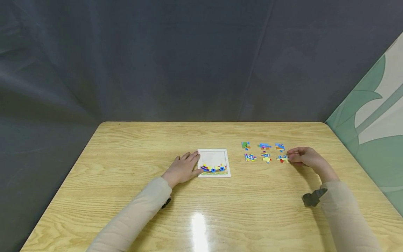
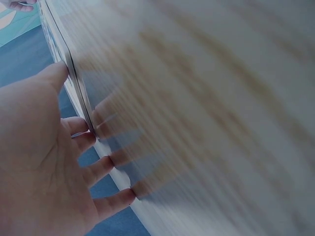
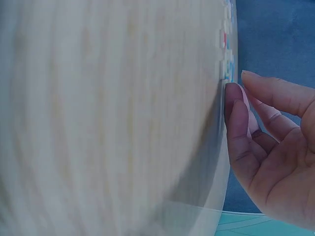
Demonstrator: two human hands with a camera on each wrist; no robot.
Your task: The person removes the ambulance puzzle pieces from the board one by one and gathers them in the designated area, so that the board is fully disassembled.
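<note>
My left hand (image 1: 182,168) lies with fingers spread at the left edge of a white square puzzle tray (image 1: 228,162), thumb and fingertips touching its rim. In the left wrist view the same hand (image 2: 44,147) has its fingertips down at the table surface. Joined puzzle pieces (image 1: 214,169) with blue wheels fill the bottom of the tray; its upper part is bare white. My right hand (image 1: 310,159) is at the right end of the loose pieces, its fingertips right at the edge of a jigsaw piece (image 1: 282,159). The right wrist view shows its thumb and fingers (image 3: 236,123) apart, relaxed.
Several loose jigsaw pieces lie in two rows right of the tray, among them a green one (image 1: 245,145) and a blue one (image 1: 264,146). The wooden table (image 1: 141,147) meets a dark curtain (image 1: 189,63) at the back and a green patterned cloth (image 1: 377,140) at right.
</note>
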